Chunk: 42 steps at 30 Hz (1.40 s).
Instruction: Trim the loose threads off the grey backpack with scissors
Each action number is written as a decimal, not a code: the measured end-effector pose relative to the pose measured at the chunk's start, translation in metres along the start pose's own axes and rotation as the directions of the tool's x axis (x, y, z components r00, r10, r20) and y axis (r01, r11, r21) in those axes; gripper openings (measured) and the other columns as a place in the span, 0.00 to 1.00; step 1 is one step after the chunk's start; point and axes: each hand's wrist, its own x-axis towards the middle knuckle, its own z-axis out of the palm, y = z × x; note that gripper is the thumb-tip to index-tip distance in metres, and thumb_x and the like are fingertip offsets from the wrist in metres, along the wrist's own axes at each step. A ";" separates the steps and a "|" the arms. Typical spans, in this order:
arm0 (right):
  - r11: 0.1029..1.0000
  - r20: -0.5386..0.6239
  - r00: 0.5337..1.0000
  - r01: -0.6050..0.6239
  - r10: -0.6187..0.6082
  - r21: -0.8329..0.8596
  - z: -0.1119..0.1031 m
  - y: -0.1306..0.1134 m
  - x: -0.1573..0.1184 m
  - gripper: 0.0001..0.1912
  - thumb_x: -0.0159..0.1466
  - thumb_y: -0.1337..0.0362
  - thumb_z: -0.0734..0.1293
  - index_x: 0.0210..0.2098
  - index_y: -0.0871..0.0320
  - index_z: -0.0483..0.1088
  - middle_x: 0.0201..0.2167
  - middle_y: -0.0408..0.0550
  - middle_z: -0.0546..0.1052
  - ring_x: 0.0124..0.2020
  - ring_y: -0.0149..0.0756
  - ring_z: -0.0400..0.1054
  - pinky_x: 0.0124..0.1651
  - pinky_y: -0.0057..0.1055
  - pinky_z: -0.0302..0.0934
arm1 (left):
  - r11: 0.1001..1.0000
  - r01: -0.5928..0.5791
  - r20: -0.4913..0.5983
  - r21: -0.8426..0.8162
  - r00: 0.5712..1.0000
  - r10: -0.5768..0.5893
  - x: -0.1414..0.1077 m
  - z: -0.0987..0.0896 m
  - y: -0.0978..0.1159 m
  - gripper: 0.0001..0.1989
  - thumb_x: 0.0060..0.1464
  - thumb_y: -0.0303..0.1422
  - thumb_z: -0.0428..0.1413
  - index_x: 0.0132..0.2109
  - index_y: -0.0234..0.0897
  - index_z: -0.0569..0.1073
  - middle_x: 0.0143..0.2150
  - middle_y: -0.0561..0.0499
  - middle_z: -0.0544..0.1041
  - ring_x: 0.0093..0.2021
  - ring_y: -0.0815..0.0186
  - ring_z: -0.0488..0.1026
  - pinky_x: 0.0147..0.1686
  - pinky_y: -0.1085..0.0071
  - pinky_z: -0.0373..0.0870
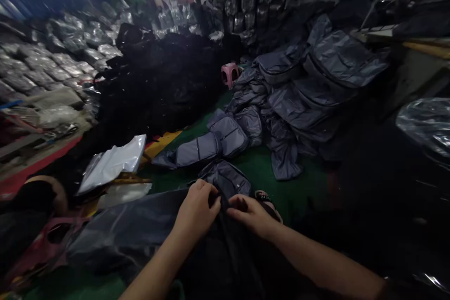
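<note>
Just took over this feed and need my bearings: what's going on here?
A person's left hand and right hand work close together at dark fabric in front of them. Grey bags lie on the green floor just beyond. The dim view hides exactly what the fingers grip.

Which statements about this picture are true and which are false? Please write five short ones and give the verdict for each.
1. The left hand and the right hand are close together at dark fabric. True.
2. The small stool beyond the hands is white. False: the stool is pink.
3. Grey bags lie on the green floor. True.
4. The shiny white sheet lies to the right of both hands. False: it lies to their left.
5. The right hand is gripping the stool. False: the stool stands well away from it.
</note>
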 end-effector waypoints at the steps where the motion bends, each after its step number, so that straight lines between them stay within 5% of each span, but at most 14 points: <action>1: 0.993 -0.033 0.999 0.007 -0.011 -0.116 -0.007 -0.006 0.001 0.21 0.56 0.50 0.68 0.43 0.57 0.65 0.33 0.44 0.71 0.36 0.35 0.65 0.40 0.31 0.59 | 1.000 -0.008 0.009 0.019 1.000 0.008 0.006 0.004 -0.003 0.06 0.51 0.33 0.51 0.35 0.37 0.71 0.36 0.47 0.69 0.42 0.58 0.68 0.43 0.63 0.65; 5: 0.815 -0.160 0.985 -0.036 -0.071 -0.578 -0.029 -0.036 0.007 0.19 0.64 0.51 0.60 0.47 0.56 0.61 0.36 0.46 0.72 0.37 0.36 0.67 0.40 0.33 0.58 | 1.000 -0.012 0.019 0.007 1.000 0.012 0.015 0.005 -0.006 0.05 0.50 0.30 0.50 0.31 0.37 0.70 0.34 0.48 0.68 0.39 0.60 0.67 0.41 0.64 0.65; 9: 0.507 0.032 0.972 0.150 -0.233 -0.849 -0.031 -0.066 0.017 0.11 0.65 0.59 0.59 0.44 0.58 0.63 0.40 0.51 0.71 0.40 0.38 0.66 0.40 0.32 0.57 | 0.999 0.010 0.008 -0.050 1.000 -0.009 0.018 0.002 -0.005 0.04 0.50 0.31 0.51 0.30 0.37 0.70 0.33 0.50 0.68 0.37 0.62 0.67 0.39 0.66 0.65; 14: 0.038 0.313 0.920 0.331 -0.236 -0.943 -0.016 -0.083 0.032 0.06 0.63 0.67 0.60 0.40 0.61 0.66 0.37 0.52 0.71 0.37 0.41 0.65 0.36 0.34 0.57 | 0.999 0.018 0.018 -0.044 1.000 -0.017 0.022 0.003 -0.006 0.03 0.49 0.32 0.52 0.31 0.37 0.69 0.33 0.50 0.68 0.35 0.62 0.67 0.36 0.66 0.65; 19: -0.097 0.371 0.902 0.359 -0.220 -0.928 -0.003 -0.087 0.039 0.06 0.61 0.73 0.60 0.37 0.63 0.67 0.33 0.54 0.72 0.34 0.42 0.65 0.34 0.36 0.57 | 0.999 -0.034 0.025 -0.033 0.999 0.035 0.023 -0.001 -0.002 0.05 0.51 0.32 0.51 0.31 0.37 0.70 0.34 0.48 0.69 0.36 0.61 0.68 0.36 0.66 0.65; 23: 0.008 0.295 0.913 0.310 -0.280 -0.951 -0.012 -0.089 0.037 0.06 0.63 0.71 0.59 0.37 0.62 0.68 0.33 0.53 0.72 0.35 0.40 0.66 0.36 0.34 0.58 | 0.984 0.091 -0.109 -0.150 0.988 -0.108 0.024 -0.001 -0.004 0.07 0.53 0.36 0.51 0.36 0.37 0.70 0.33 0.49 0.71 0.34 0.63 0.70 0.35 0.66 0.67; 25: 0.246 0.101 0.923 0.203 -0.371 -0.948 -0.024 -0.082 0.036 0.07 0.65 0.66 0.60 0.39 0.60 0.68 0.36 0.51 0.72 0.37 0.38 0.66 0.38 0.32 0.58 | 0.909 0.190 -0.141 -0.371 0.956 -0.257 0.024 0.002 -0.005 0.14 0.53 0.39 0.51 0.46 0.37 0.66 0.34 0.50 0.73 0.32 0.64 0.72 0.33 0.67 0.69; 27: 0.563 -0.129 0.910 0.128 -0.395 -0.816 -0.036 -0.065 0.036 0.08 0.64 0.61 0.61 0.40 0.58 0.68 0.37 0.48 0.73 0.39 0.36 0.66 0.40 0.30 0.59 | 0.814 0.248 -0.049 -0.525 0.946 -0.320 0.023 0.006 -0.003 0.20 0.51 0.42 0.54 0.49 0.37 0.63 0.35 0.51 0.73 0.30 0.66 0.73 0.31 0.69 0.70; 29: 0.801 -0.276 0.907 0.102 -0.318 -0.589 -0.043 -0.040 0.037 0.10 0.62 0.59 0.63 0.39 0.57 0.68 0.36 0.46 0.73 0.38 0.35 0.67 0.41 0.30 0.60 | 0.829 0.285 0.050 -0.482 0.953 -0.298 0.022 0.012 0.002 0.19 0.47 0.44 0.56 0.43 0.36 0.65 0.32 0.52 0.73 0.29 0.66 0.72 0.30 0.69 0.68; 31: 0.922 -0.339 0.921 0.053 -0.194 -0.383 -0.044 -0.012 0.037 0.12 0.60 0.57 0.65 0.38 0.58 0.68 0.34 0.46 0.74 0.37 0.35 0.68 0.42 0.32 0.61 | 0.898 0.301 0.077 -0.322 0.953 -0.292 0.021 0.017 0.007 0.17 0.45 0.45 0.57 0.35 0.36 0.67 0.29 0.52 0.73 0.28 0.65 0.71 0.30 0.69 0.66; 33: 0.976 -0.347 0.934 0.013 -0.089 -0.215 -0.040 0.010 0.035 0.14 0.58 0.56 0.67 0.39 0.59 0.68 0.34 0.46 0.74 0.37 0.36 0.68 0.42 0.33 0.62 | 0.929 0.303 0.085 -0.212 0.953 -0.292 0.022 0.020 0.009 0.13 0.46 0.43 0.56 0.31 0.37 0.68 0.27 0.52 0.72 0.28 0.65 0.69 0.29 0.69 0.63; 36: 0.998 -0.280 0.958 0.050 -0.058 -0.034 -0.029 0.025 0.030 0.16 0.56 0.56 0.68 0.41 0.58 0.68 0.36 0.46 0.74 0.39 0.36 0.68 0.44 0.33 0.62 | 0.915 0.314 0.148 -0.254 0.947 -0.284 0.023 0.021 0.007 0.08 0.47 0.37 0.54 0.30 0.36 0.69 0.26 0.53 0.72 0.28 0.66 0.69 0.29 0.70 0.62; 42: 0.987 -0.183 0.971 0.160 -0.155 0.015 -0.019 0.014 0.033 0.16 0.56 0.57 0.70 0.41 0.58 0.70 0.35 0.45 0.74 0.37 0.34 0.68 0.41 0.31 0.61 | 0.689 0.507 0.353 -0.518 0.860 -0.368 0.023 0.015 0.002 0.11 0.45 0.38 0.55 0.33 0.34 0.71 0.22 0.55 0.71 0.24 0.68 0.69 0.25 0.73 0.63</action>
